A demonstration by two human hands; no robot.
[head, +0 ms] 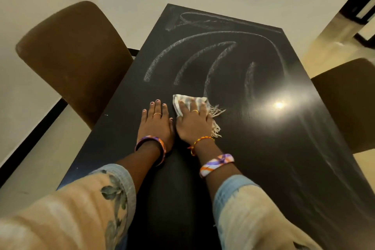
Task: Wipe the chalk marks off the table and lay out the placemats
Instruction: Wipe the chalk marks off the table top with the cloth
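A black rectangular table (263, 158) runs away from me. Curved white chalk marks (194, 55) cover its far half, and faint smears trail down the right side. My right hand (192, 122) lies flat on a pale striped cloth (182, 102) with a fringed edge, pressing it onto the table just below the chalk arcs. My left hand (156, 122) rests flat on the bare tabletop right beside it, fingers together, holding nothing. No placemats are in view.
A brown padded chair (75, 57) stands at the table's left side and another chair (349, 103) at the right. A lamp glare (279, 105) shines on the tabletop at the right. Pale walls stand behind the table's far end and to the left.
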